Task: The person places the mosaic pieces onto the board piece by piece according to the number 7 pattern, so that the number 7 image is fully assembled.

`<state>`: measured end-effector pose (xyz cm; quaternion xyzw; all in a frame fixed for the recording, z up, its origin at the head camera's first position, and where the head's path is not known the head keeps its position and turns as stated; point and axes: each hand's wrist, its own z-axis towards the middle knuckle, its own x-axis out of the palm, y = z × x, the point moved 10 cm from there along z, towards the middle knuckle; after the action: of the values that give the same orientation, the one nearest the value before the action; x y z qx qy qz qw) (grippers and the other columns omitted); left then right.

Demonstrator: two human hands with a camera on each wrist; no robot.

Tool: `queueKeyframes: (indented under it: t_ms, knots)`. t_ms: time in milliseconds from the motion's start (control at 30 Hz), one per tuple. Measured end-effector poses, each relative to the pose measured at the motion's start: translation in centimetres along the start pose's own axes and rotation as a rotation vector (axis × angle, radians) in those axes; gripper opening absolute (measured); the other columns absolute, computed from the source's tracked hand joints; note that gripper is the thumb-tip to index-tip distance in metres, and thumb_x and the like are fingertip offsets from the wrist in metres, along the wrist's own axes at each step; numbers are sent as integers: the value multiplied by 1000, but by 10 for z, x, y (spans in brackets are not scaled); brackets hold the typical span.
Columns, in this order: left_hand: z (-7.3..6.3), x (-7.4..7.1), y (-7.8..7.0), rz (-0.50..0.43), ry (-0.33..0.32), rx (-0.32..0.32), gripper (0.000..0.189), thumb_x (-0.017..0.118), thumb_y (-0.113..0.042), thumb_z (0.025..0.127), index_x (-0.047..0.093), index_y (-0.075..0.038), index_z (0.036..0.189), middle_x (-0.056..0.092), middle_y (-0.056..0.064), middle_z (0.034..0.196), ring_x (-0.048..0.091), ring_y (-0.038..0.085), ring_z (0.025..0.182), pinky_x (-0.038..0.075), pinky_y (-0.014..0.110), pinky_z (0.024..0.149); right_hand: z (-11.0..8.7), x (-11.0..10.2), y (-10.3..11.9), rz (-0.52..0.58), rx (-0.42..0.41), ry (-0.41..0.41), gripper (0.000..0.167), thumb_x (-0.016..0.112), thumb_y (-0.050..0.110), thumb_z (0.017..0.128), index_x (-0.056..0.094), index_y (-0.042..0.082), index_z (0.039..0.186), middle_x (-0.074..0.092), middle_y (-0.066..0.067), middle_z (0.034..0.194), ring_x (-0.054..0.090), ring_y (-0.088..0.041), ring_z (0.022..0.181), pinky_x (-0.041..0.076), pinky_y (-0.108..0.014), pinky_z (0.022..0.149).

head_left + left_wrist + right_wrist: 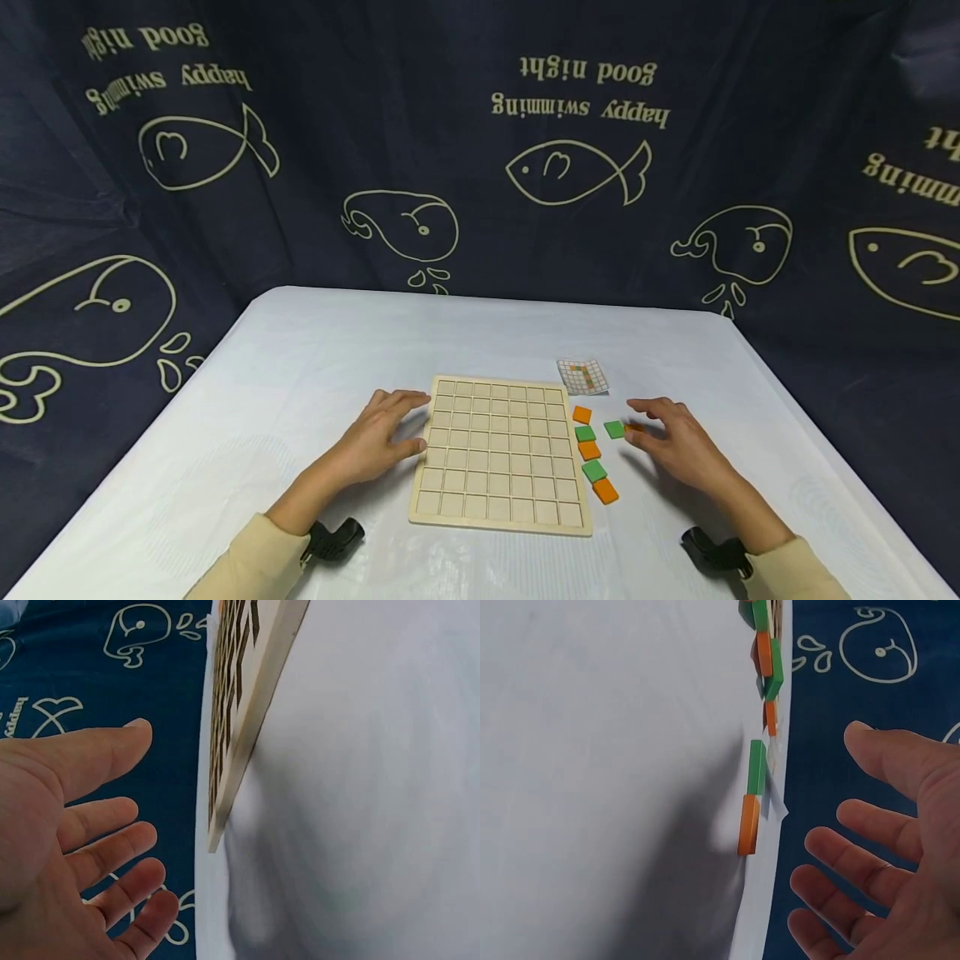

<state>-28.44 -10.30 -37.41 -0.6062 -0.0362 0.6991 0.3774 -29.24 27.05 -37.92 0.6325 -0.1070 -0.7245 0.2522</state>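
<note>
A pale wooden grid board [501,454] with bare square cells lies on the white table. At its left edge is my left hand [378,435], fingers apart and relaxed, holding nothing. Beside the board's right edge runs a column of orange and green square tiles [589,450]. Further right, a green tile [614,429] lies against an orange tile [748,825], which my right hand [678,442] partly covers in the head view. In the right wrist view that hand's fingers are loosely spread above the table, apart from both tiles.
A small printed card [582,377] showing a grid with coloured squares lies behind the tiles. White cloth covers the table [360,333]. A dark blue curtain [480,250] with fish and whale drawings hangs beyond the far edge.
</note>
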Motion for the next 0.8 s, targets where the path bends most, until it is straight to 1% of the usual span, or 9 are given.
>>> queueKeyframes:
  t_ms: [200,367,533,700,800]
  knots:
    - [0,6,8,-117,44,-32,57,72,-21,82,52,-11,134,50,0,138,38,15,110,40,44,93,1,1,-7,9,13,14,49,71,22,83,57,3,126,60,-17,119,51,-33,107,44,-52,86]
    - [1,10,13,-178,74,-44,56,71,-21,83,50,-12,135,49,-2,138,38,17,114,41,44,94,1,2,-11,-5,13,13,47,72,22,82,59,3,124,63,-14,113,53,-29,102,45,-42,81]
    - [1,13,17,-215,91,-60,57,71,-22,84,50,-13,136,49,-2,138,41,22,115,43,45,92,2,6,-16,-22,23,31,45,72,22,81,62,3,121,63,-10,106,51,-23,95,40,-33,76]
    - [2,15,21,-236,97,-74,57,71,-25,83,50,-15,136,49,-2,138,42,23,113,43,42,89,4,7,-17,-23,10,34,41,73,20,81,64,3,117,63,-8,101,50,-20,90,38,-30,74]
    - [3,16,22,-258,100,-80,57,72,-24,83,51,-15,135,49,-3,138,41,23,113,41,42,89,5,7,-17,-19,3,39,39,73,19,80,65,3,115,63,-7,100,48,-19,87,37,-30,73]
